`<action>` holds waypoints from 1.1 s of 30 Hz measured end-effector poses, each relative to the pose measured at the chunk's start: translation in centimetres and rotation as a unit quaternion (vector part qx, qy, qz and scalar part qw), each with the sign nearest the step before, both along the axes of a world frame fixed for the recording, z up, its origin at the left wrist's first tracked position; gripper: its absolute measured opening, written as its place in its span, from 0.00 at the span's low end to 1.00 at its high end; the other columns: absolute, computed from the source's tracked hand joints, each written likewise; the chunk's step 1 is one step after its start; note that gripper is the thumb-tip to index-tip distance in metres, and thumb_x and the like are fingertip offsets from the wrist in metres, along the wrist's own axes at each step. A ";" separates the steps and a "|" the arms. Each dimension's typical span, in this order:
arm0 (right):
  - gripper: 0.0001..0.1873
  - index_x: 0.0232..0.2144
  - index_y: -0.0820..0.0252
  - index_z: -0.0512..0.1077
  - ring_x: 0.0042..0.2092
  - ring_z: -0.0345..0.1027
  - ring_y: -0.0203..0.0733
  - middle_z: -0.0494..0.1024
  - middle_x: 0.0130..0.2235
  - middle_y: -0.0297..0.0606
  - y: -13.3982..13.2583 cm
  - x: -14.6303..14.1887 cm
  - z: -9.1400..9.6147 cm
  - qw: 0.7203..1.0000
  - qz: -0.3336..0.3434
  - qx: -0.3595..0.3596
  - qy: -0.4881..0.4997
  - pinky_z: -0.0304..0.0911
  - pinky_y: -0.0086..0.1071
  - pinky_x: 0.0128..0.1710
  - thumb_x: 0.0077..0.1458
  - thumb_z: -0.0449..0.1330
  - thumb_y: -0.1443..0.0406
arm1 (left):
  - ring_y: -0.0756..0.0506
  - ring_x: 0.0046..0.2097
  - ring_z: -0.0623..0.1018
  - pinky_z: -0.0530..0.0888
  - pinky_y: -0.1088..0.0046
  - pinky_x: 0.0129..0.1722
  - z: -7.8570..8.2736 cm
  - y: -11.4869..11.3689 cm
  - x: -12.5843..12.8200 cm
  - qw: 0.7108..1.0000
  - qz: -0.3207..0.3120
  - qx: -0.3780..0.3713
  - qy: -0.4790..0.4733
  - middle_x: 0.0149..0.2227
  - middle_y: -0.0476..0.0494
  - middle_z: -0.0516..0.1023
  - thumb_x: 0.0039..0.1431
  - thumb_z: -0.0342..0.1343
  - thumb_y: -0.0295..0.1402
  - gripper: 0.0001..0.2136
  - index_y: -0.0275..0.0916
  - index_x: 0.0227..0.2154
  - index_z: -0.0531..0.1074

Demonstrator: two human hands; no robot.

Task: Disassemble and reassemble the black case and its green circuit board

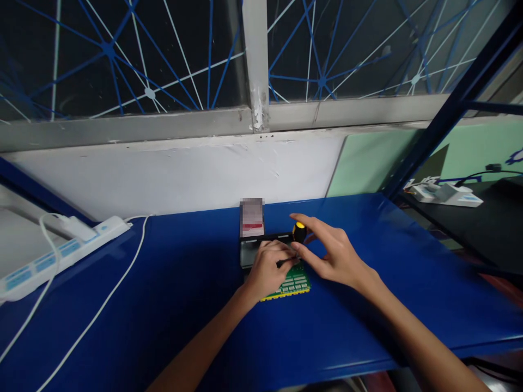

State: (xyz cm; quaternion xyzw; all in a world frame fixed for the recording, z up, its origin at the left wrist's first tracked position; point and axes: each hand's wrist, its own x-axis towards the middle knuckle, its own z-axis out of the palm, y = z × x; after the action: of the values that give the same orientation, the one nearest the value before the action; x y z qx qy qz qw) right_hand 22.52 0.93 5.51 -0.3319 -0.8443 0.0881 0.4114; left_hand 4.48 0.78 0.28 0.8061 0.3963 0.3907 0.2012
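A small screwdriver [299, 233] with a black and yellow handle stands nearly upright over the work. My right hand [337, 253] has its thumb and fingers around that handle. Close to the tool's lower end, my left hand [269, 267] is closed in a pinch beside a thin dark piece; what exactly it grips is unclear. Below both hands lies a green circuit board [295, 283] with a yellow toothed edge, partly covered by my left hand. A black open case or tray [249, 255] is just behind the board, its right part hidden.
A blurred card or box [252, 219] with a red band is behind the case. At left, a white power strip [65, 256] and its cable [118, 288] lie on the blue table [183, 305]. A blue frame post [433, 122] rises at right, by a dark side table [457, 223].
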 end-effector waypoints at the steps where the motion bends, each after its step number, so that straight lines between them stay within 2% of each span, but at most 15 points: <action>1: 0.26 0.60 0.59 0.58 0.32 0.71 0.39 0.75 0.43 0.42 0.0 0.0 0.0 1.000 0.001 -0.007 -0.001 0.70 0.37 0.35 0.60 0.55 0.63 | 0.45 0.39 0.78 0.69 0.66 0.41 0.1 -0.1 0.0 1.000 -0.001 -0.002 0.002 0.34 0.48 0.81 0.56 0.61 0.25 0.06 0.43 0.32 0.79; 7: 0.30 0.62 0.57 0.54 0.33 0.71 0.40 0.73 0.46 0.43 0.1 0.1 -0.1 0.999 0.019 -0.037 0.014 0.71 0.38 0.34 0.58 0.54 0.65 | 0.45 0.40 0.77 0.68 0.66 0.41 0.2 -0.3 0.2 1.000 -0.009 -0.014 0.015 0.35 0.47 0.81 0.58 0.57 0.24 0.07 0.42 0.33 0.78; 13: 0.30 0.62 0.57 0.54 0.40 0.70 0.42 0.73 0.47 0.43 0.1 -0.1 0.0 0.998 0.039 -0.048 0.033 0.73 0.38 0.36 0.58 0.53 0.66 | 0.45 0.41 0.77 0.67 0.67 0.43 0.2 -0.4 0.2 0.999 -0.022 -0.013 0.026 0.35 0.46 0.80 0.60 0.54 0.22 0.10 0.41 0.34 0.78; 17: 0.28 0.62 0.57 0.56 0.38 0.70 0.40 0.74 0.46 0.44 0.1 -0.1 -0.1 0.998 0.033 -0.042 0.035 0.73 0.37 0.35 0.59 0.53 0.66 | 0.45 0.42 0.76 0.67 0.66 0.44 0.3 -0.5 0.1 0.999 -0.028 -0.016 0.020 0.38 0.46 0.80 0.60 0.55 0.22 0.09 0.42 0.36 0.78; 23: 0.26 0.60 0.58 0.57 0.33 0.70 0.38 0.74 0.43 0.43 0.2 0.1 -0.3 1.000 0.011 -0.018 0.007 0.70 0.36 0.34 0.61 0.56 0.64 | 0.45 0.41 0.76 0.67 0.66 0.42 -0.3 -0.3 0.1 1.000 0.012 0.001 -0.001 0.36 0.47 0.80 0.54 0.63 0.27 0.05 0.42 0.34 0.78; 29: 0.31 0.63 0.59 0.53 0.32 0.70 0.38 0.74 0.41 0.41 0.1 0.0 -0.1 1.000 0.000 -0.014 -0.001 0.69 0.35 0.33 0.60 0.58 0.61 | 0.46 0.38 0.77 0.68 0.67 0.40 -0.2 -0.3 0.2 1.000 0.014 0.003 -0.008 0.34 0.48 0.80 0.54 0.62 0.23 0.05 0.40 0.31 0.78; 33: 0.30 0.62 0.59 0.54 0.32 0.70 0.38 0.74 0.40 0.40 0.1 0.0 0.0 1.000 -0.008 -0.011 -0.005 0.69 0.35 0.34 0.60 0.57 0.62 | 0.45 0.39 0.77 0.67 0.67 0.39 0.0 -0.4 0.2 1.000 0.007 0.007 0.000 0.35 0.47 0.80 0.55 0.61 0.23 0.06 0.40 0.32 0.77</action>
State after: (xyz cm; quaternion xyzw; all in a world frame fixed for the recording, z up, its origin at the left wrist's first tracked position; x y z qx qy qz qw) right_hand 22.53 1.06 5.48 -0.3434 -0.8427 0.0927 0.4041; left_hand 4.72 0.38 0.29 0.8046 0.3996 0.3948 0.1925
